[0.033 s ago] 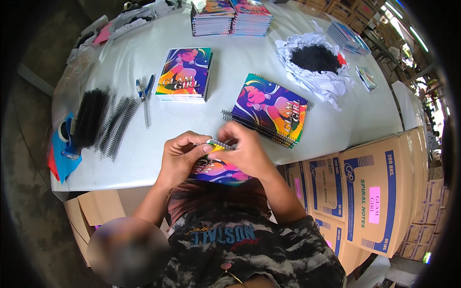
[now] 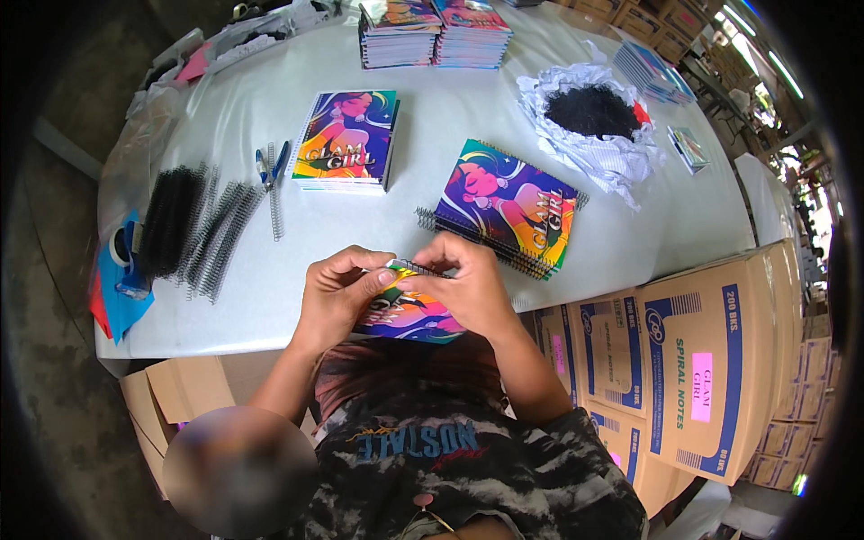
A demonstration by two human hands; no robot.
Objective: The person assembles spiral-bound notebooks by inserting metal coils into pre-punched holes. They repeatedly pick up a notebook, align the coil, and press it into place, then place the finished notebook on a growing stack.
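Note:
A brightly printed notebook (image 2: 409,319) is held close to my body at the table's front edge. My left hand (image 2: 346,288) pinches its upper left corner between thumb and fingers. At the notebook's top edge runs a dark spiral coil (image 2: 416,267), and my right hand (image 2: 463,283) closes thumb and fingers round it; the fingertips partly hide the wire. Beyond my right hand lies a stack of similar notebooks (image 2: 504,202), with coil ends sticking out past their bound edges. Another notebook stack (image 2: 346,139) sits farther off, and blue-handled pliers (image 2: 270,166) lie beside it.
Loose black coils (image 2: 220,234) lie on the left of the white-covered table (image 2: 315,234), near a tape roll (image 2: 121,247). Crumpled paper (image 2: 594,162) holds a tangle of black coils at right. Tall notebook stacks (image 2: 432,40) stand at the back; cardboard boxes (image 2: 693,378) at lower right.
My right hand has shifted slightly right along the coil, and its fingers, blurred before, now show clearly. My left hand keeps its place on the notebook.

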